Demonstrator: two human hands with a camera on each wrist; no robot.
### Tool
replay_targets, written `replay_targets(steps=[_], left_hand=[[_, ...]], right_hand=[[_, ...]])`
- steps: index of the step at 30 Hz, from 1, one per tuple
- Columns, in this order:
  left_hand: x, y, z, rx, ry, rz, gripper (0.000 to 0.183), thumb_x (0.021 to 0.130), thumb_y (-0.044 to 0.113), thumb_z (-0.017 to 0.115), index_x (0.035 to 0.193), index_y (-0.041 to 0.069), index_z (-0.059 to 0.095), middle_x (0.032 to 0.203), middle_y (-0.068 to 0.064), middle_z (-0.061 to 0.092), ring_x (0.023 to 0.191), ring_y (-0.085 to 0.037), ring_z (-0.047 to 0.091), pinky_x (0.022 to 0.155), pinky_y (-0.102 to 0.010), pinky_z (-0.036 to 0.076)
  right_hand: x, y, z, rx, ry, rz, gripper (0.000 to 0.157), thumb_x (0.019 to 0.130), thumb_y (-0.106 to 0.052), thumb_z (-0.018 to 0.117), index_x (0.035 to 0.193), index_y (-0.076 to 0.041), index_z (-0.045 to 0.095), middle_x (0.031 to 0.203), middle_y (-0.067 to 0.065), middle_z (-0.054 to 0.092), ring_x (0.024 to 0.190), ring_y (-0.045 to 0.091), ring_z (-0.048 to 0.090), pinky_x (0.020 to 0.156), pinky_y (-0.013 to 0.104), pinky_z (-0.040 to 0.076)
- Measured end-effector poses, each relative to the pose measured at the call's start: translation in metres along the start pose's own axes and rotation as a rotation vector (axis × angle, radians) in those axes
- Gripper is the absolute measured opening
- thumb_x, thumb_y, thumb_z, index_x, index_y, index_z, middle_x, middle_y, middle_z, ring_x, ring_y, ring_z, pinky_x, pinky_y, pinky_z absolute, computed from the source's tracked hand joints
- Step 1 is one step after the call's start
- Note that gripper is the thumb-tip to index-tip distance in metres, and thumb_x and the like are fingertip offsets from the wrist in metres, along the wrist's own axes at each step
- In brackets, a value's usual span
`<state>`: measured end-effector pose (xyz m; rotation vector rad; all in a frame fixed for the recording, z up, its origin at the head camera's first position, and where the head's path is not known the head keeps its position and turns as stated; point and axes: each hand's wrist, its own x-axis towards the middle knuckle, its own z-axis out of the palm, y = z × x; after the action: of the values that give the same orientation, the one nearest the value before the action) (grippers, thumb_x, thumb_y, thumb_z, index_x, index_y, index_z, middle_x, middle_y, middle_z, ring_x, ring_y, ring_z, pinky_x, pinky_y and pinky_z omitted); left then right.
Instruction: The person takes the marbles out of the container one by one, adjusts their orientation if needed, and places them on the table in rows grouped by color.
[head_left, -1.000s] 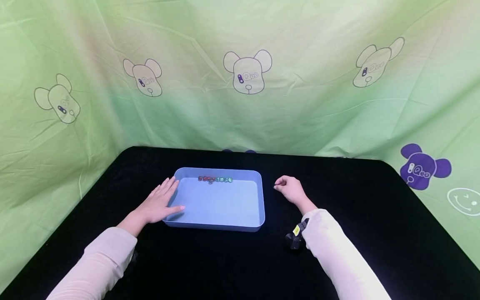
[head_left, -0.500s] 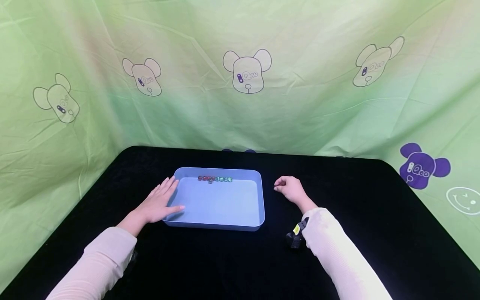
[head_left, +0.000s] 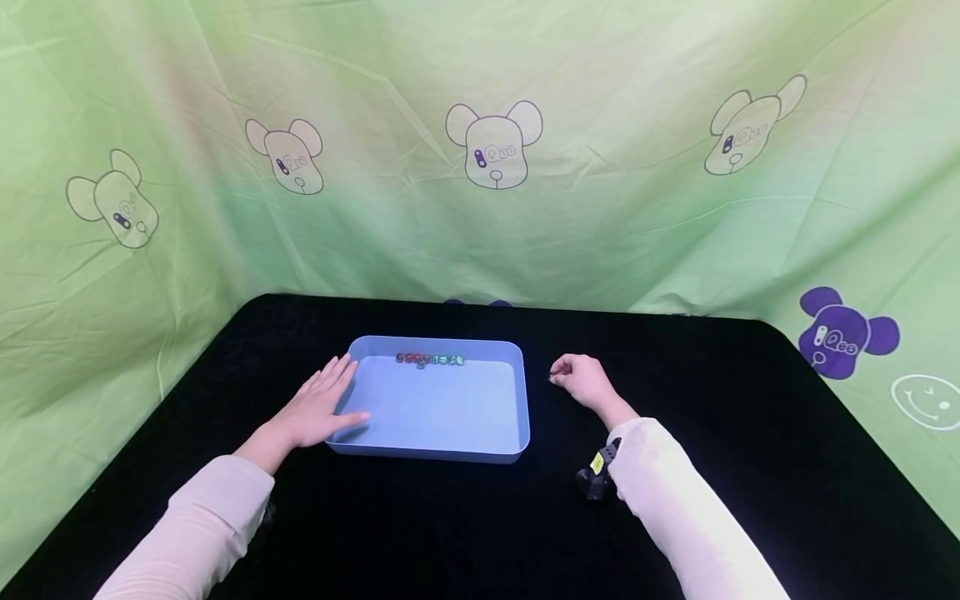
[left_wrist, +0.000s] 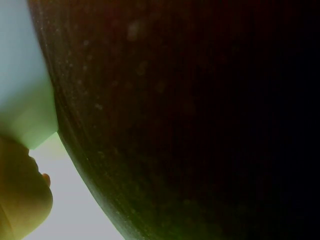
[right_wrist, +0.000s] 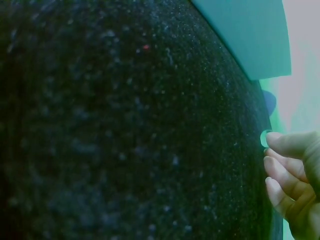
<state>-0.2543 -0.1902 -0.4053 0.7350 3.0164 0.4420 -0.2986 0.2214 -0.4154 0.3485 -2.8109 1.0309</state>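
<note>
One bead (right_wrist: pixel 263 139) is pinched in the right hand (head_left: pixel 587 383).

Left hand (head_left: pixel 318 406) splayed, right hand (head_left: pixel 585 383) in a pinch

The right fingers (head_left: pixel 567 365) have edged (only slightly) away from the tray (head_left: pixel 446 412).

The black-covered table (head_left: pixel 420 525) carries a shallow blue tray (head_left: pixel 442 417), lying flat left of the middle, long sides running crosswise.
</note>
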Motion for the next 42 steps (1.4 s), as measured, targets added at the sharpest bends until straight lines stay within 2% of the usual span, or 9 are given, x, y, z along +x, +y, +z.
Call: replay_targets(steps=[20,33,42], left_hand=[[0.001,-0.002,0.002,0.025,0.003,0.002,0.086,0.08,0.058,0.043,0.137,-0.001,0.016,0.142,-0.016,0.008,0.128,-0.031,0.005,0.1,-0.046,0.009],[0.0,-0.002,0.002,0.004,0.017,0.013,0.085,0.08,0.055,0.046,0.136,-0.003,0.017,0.142,-0.018,0.009,0.128,-0.033,0.005,0.099,-0.047,0.009],[0.001,-0.003,0.002,0.009,0.0,0.007,0.085,0.081,0.055,0.045,0.136,-0.002,0.015,0.142,-0.017,0.007,0.128,-0.032,0.004,0.099,-0.047,0.009]], right_hand=[[-0.017,0.002,-0.008,0.072,0.051,0.01,0.01,0.075,-0.002,0.062,0.083,0.004,0.061,0.074,0.01,0.063,0.069,0.02,0.058,0.063,0.03,0.043],[-0.031,-0.005,-0.01,0.12,0.07,0.038,0.012,0.075,-0.005,0.062,0.085,0.002,0.062,0.077,0.009,0.063,0.068,0.015,0.056,0.062,0.029,0.043],[-0.042,-0.014,-0.007,0.162,0.056,0.038,0.013,0.076,-0.006,0.061,0.086,0.001,0.062,0.079,0.007,0.063,0.069,0.015,0.055,0.063,0.03,0.043]])
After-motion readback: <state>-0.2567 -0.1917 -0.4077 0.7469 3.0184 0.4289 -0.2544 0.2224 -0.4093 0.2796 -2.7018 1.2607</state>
